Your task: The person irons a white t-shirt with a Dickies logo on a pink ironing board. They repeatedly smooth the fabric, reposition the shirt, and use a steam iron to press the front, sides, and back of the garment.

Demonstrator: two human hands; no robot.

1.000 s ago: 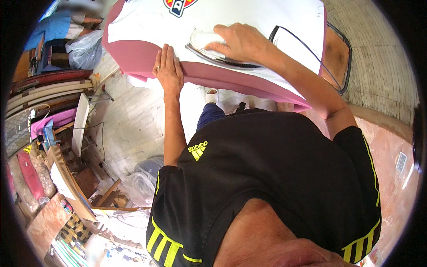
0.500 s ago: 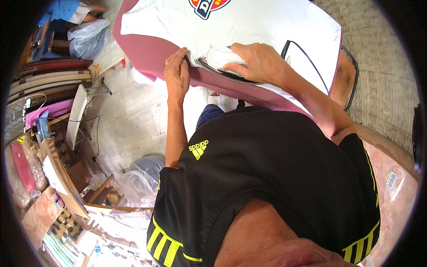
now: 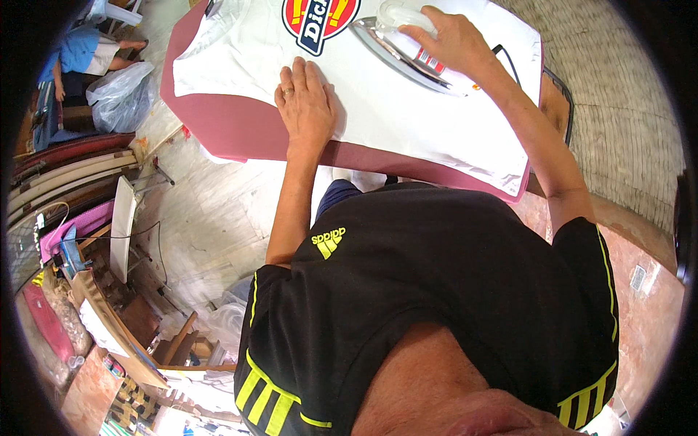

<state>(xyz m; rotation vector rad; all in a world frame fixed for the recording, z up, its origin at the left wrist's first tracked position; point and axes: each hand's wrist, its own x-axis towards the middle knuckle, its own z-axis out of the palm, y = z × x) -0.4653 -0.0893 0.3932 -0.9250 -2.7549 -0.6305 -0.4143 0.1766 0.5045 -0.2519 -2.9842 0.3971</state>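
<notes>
A white T-shirt [image 3: 247, 76] with a round red, yellow and blue print [image 3: 317, 20] is spread over a dusky-pink ironing board [image 3: 218, 125]. My left hand [image 3: 307, 105] lies flat on the shirt just below the print, fingers stretched out, a ring on one of them. My right hand [image 3: 452, 42] is wrapped round the handle of a white and silver iron [image 3: 403, 61]. The iron is over the shirt to the right of the print, its tip toward the print; whether its plate touches the cloth I cannot tell. A dark cord [image 3: 507, 62] runs behind my right forearm.
At the far left a person in a blue top [image 3: 78, 49] is beside a clear plastic bag [image 3: 122, 97]. Flat boards [image 3: 80, 163] are stacked at the left, near a small white folding table [image 3: 123, 229]. A pinkish marble-like surface [image 3: 643, 312] is at the right.
The iron in my right hand has moved from the shirt's near edge up and right beside the print. My left hand has gone from the board's edge to lying flat on the shirt.
</notes>
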